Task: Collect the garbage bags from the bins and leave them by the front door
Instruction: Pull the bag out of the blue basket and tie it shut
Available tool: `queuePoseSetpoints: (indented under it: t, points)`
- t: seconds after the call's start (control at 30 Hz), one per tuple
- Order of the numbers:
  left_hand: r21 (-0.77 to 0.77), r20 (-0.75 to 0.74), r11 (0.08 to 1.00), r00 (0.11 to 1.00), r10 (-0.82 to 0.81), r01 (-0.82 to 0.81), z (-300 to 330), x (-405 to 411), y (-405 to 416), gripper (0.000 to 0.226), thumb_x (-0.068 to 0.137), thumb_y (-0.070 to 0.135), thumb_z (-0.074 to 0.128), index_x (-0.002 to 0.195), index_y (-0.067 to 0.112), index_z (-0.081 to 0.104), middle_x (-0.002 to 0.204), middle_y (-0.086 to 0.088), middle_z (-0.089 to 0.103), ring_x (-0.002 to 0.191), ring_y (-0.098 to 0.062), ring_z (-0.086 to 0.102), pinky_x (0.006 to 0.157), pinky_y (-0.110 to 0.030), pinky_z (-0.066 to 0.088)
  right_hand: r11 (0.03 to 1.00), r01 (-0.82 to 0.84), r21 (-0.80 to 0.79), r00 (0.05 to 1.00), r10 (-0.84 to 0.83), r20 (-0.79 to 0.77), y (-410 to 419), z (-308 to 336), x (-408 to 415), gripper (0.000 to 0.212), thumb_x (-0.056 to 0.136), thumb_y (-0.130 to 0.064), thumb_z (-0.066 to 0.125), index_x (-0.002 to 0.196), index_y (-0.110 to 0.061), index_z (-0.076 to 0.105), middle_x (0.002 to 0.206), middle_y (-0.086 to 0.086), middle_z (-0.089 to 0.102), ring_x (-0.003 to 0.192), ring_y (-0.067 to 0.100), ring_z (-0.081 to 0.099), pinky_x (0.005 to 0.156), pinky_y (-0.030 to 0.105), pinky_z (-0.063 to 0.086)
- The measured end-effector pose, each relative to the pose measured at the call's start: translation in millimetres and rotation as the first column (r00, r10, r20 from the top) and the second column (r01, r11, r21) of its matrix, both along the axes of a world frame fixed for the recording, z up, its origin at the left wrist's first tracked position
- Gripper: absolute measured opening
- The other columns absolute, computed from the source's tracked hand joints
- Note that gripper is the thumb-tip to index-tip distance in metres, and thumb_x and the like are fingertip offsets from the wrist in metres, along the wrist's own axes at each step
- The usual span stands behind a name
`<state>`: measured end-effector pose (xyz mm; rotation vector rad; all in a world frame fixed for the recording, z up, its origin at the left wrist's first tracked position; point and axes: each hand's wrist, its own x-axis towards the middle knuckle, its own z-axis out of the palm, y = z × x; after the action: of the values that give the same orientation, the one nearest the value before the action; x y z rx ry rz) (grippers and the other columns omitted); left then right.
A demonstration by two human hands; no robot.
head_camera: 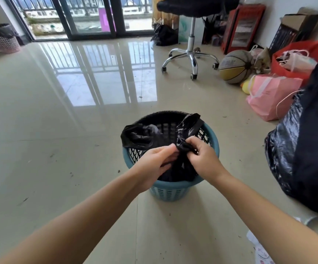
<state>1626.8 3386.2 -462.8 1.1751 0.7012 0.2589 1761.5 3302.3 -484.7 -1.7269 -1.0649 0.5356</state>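
- Head view looks down on a blue perforated bin [170, 191] standing upright on the pale tiled floor [49, 130]; every place below is given from this bin.
- Left of the bin and beyond it toward the glass doors [89, 16], the floor lies bare and wide; only small dark specks dot it.
- Right of the bin the room narrows: a large black sack [310, 141] sits near, with a pink paper bag [272, 96] and a basketball [236, 66] farther back on that side.
- An office chair [192, 54] stands well beyond the bin; a second, pink bin [6, 42] is far off at the back left.
- Inside the bin sits the black garbage bag [141, 137], its mouth partly pulled off the rim.
- One flap is draped over the left rim; another rises at the back right.
- Gathered plastic runs roughly upright from the bin's inside up to the hands.
- Right hand [201, 157] is closed around a bunched flap above the bin's front.
- Left hand [154, 162] pinches the same gathered plastic just beside it, fingertips nearly touching the right hand.
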Motion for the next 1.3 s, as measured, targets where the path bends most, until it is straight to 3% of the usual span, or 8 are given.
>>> queuePoseSetpoints:
  t: [0.1, 0.23, 0.43, 0.63, 0.8, 0.93, 1.13, 1.3]
  points:
    - [-0.375, -0.049, 0.894, 0.969, 0.243, -0.243, -8.1, -2.2, 27.0, 0.055, 0.09, 0.05, 0.05, 0.122, 0.004, 0.051, 0.123, -0.013, 0.059, 0.119, -0.024, 0.055, 0.106, -0.036, 0.04, 0.995, 0.051, -0.08, 0.997, -0.056, -0.058, 2.7, 1.3, 9.6, 0.046, 0.084, 0.007, 0.042, 0.073, -0.034, 0.058, 0.073, -0.009, 0.059, 0.052, 0.012, 0.053, 0.052, 0.022, 0.049]
    - [-0.515, 0.043, 0.716, 0.82, 0.571, -0.472, -7.1, -3.0, 62.6, 0.022, 0.097, 0.018, 0.048, 0.113, 0.005, 0.053, 0.106, -0.013, 0.061, 0.096, -0.027, 0.061, 0.08, -0.035, 0.056, 0.956, -0.123, -0.268, 0.991, 0.103, -0.089, -2.1, 2.3, 18.2, 0.052, 0.081, 0.012, 0.034, 0.067, -0.031, 0.059, 0.072, -0.007, 0.055, 0.043, 0.016, 0.054, 0.051, 0.034, 0.052]
    - [0.314, 0.056, 0.836, 0.888, 0.456, -0.449, -14.7, 10.2, 45.4, 0.034, 0.09, -0.003, 0.037, 0.094, 0.018, 0.064, 0.076, -0.008, 0.06, 0.062, -0.016, 0.057, 0.056, -0.028, 0.053, 0.982, 0.008, -0.19, 0.998, -0.018, -0.054, -2.1, 4.7, 20.8, 0.041, 0.076, 0.014, 0.036, 0.07, -0.021, 0.056, 0.085, 0.0, 0.056, 0.081, 0.026, 0.067, 0.072, 0.034, 0.06]
    - [0.855, -0.093, 0.517, 0.992, 0.088, 0.034, -17.4, 7.6, 11.1, 0.032, 0.084, -0.004, 0.041, 0.099, 0.01, 0.066, 0.098, -0.004, 0.066, 0.09, -0.009, 0.057, 0.081, -0.019, 0.041, 0.949, -0.308, -0.061, 0.808, 0.228, -0.543, 14.5, 9.8, -7.2, 0.026, 0.088, -0.029, 0.061, 0.112, -0.018, 0.061, 0.112, 0.004, 0.069, 0.106, 0.015, 0.065, 0.091, 0.029, 0.053]
    - [0.289, 0.001, 0.944, 0.986, -0.169, 0.161, -13.9, -11.1, 7.6, 0.061, 0.068, -0.014, 0.033, 0.098, 0.021, 0.072, 0.104, -0.003, 0.071, 0.106, -0.016, 0.064, 0.087, -0.022, 0.051, 0.952, -0.305, -0.005, 0.731, 0.231, -0.642, 16.4, 12.9, -9.6, 0.029, 0.09, -0.013, 0.059, 0.116, 0.0, 0.058, 0.106, 0.016, 0.069, 0.094, 0.022, 0.068, 0.079, 0.028, 0.057]
    - [-0.259, 0.079, 0.951, 0.985, -0.152, 0.168, -13.1, -28.9, 30.4, 0.056, 0.076, -0.012, 0.028, 0.095, 0.012, 0.075, 0.105, -0.013, 0.072, 0.103, -0.023, 0.068, 0.081, -0.03, 0.057, 0.95, -0.294, -0.106, 0.88, 0.225, -0.418, 16.9, 10.3, -13.8, 0.019, 0.089, -0.002, 0.058, 0.102, -0.011, 0.069, 0.091, 0.003, 0.071, 0.081, 0.012, 0.066, 0.075, 0.024, 0.055]
    - [-0.404, -0.144, 0.855, 0.946, 0.29, -0.323, -20.0, -42.2, 63.2, 0.04, 0.088, 0.045, 0.055, 0.099, 0.007, 0.058, 0.095, -0.012, 0.065, 0.086, -0.024, 0.065, 0.075, -0.04, 0.054, 0.963, -0.201, -0.178, 0.942, 0.14, -0.304, 13.9, 11.7, -10.8, 0.017, 0.087, -0.005, 0.062, 0.091, -0.017, 0.073, 0.087, 0.003, 0.074, 0.078, 0.015, 0.068, 0.075, 0.031, 0.057]
    - [-0.144, -0.099, 0.81, 0.823, 0.559, -0.568, -19.2, -28.3, 57.9, 0.026, 0.093, -0.004, 0.035, 0.088, 0.014, 0.054, 0.077, -0.008, 0.055, 0.059, -0.018, 0.058, 0.054, -0.029, 0.053, 0.874, -0.438, -0.211, 0.867, 0.349, -0.355, -0.3, 18.5, -10.9, 0.013, 0.078, -0.02, 0.062, 0.075, -0.029, 0.071, 0.074, -0.01, 0.07, 0.072, 0.005, 0.065, 0.066, 0.017, 0.052]
